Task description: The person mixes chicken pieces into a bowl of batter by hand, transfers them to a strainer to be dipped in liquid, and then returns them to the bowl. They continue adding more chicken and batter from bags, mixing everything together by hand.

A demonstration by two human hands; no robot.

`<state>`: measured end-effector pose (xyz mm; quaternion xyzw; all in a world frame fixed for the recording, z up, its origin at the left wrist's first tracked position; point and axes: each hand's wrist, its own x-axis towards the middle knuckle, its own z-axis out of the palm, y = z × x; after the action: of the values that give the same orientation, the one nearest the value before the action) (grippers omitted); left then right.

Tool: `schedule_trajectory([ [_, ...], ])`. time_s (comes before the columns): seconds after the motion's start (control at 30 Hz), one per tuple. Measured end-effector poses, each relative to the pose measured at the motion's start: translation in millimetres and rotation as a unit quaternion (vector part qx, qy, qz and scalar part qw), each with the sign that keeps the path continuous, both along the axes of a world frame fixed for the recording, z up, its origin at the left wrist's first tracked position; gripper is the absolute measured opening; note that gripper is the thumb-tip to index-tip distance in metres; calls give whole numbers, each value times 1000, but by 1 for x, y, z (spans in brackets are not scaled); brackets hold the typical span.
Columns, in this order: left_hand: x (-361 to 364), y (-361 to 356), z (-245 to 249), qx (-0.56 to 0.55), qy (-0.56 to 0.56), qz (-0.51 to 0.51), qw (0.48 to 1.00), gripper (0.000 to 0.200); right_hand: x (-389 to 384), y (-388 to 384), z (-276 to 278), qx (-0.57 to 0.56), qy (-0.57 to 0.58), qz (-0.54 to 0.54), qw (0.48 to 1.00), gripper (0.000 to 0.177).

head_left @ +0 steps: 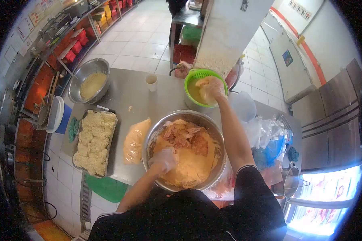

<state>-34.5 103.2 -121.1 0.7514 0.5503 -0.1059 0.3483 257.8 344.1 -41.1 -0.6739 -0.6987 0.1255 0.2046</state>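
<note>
My right grip [215, 89] pinches a pale piece [204, 85] at the basket [190, 77], beyond the bowl [219, 137]; my left grip [163, 160], nearer the powder [192, 164], I cannot tell.

Bright, lower-right glare, fisheye bowing
</note>
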Motion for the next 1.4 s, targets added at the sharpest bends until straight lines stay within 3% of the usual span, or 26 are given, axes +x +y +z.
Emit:
schedule_trajectory([
  [0.13,-8,-20,48,20,-60,116,991,42,-25,-44,26,-2,50,-8,999,24],
  [0.17,-12,-23,56,10,-82,135,987,38,-33,-66,19,60,110,7,992,24],
  [0.2,-14,-22,47,-4,-62,114,992,38,-40,-92,11,124,169,21,978,25],
  [0.27,-22,-21,23,-28,-20,68,997,39,-50,-156,-5,18,70,96,993,21],
  [0.3,-25,-20,25,17,-21,5,1000,39,-55,-193,-17,102,189,172,961,15],
  [0.37,-27,-21,33,109,-24,-124,986,38,-70,-262,-33,-69,68,217,971,15],
  [0.43,-22,-30,20,108,-45,-24,993,36,-67,-335,-87,-165,-108,262,945,16],
  [0.53,-12,-37,3,71,-95,38,992,35,-99,-370,-55,-253,-96,119,955,23],
  [0.57,-11,-41,2,50,-112,45,991,34,-100,-375,-59,-226,-75,119,964,22],
  [0.67,-9,-40,28,14,-16,91,996,37,-103,-380,-67,-157,-5,114,981,20],
  [0.83,-24,-40,17,148,-81,15,986,36,-103,-380,-42,-113,33,81,990,21],
  [0.9,-21,-42,28,162,-102,36,981,34,-102,-365,-5,-150,89,-35,984,19],
  [0.97,-19,-43,47,114,-130,75,982,32,-102,-361,-3,-177,76,-67,979,17],
  [1.07,-19,-48,2,125,-16,-105,986,42,-96,-369,-69,-179,-26,7,983,19],
  [1.13,-32,-47,-51,220,-66,-128,965,49,-90,-370,-116,-143,-80,54,985,24],
  [1.17,-32,-46,-43,265,-91,-137,950,52,-92,-363,-90,-153,-16,-18,988,26],
  [1.2,-30,-44,-36,154,-93,-81,980,53,-94,-360,-61,-165,48,-86,981,28],
  [1.23,-19,-35,25,40,-93,-23,995,54,-98,-357,-34,-175,111,-151,967,31],
  [1.27,-10,-29,67,-73,-92,36,992,54,-98,-356,-20,-162,138,-147,966,30],
  [1.33,5,-31,89,19,-20,28,999,40,-97,-356,-5,-137,193,-147,960,29],
  [1.4,10,-32,58,60,11,35,998,34,-94,-355,-17,-180,108,-88,974,29],
])
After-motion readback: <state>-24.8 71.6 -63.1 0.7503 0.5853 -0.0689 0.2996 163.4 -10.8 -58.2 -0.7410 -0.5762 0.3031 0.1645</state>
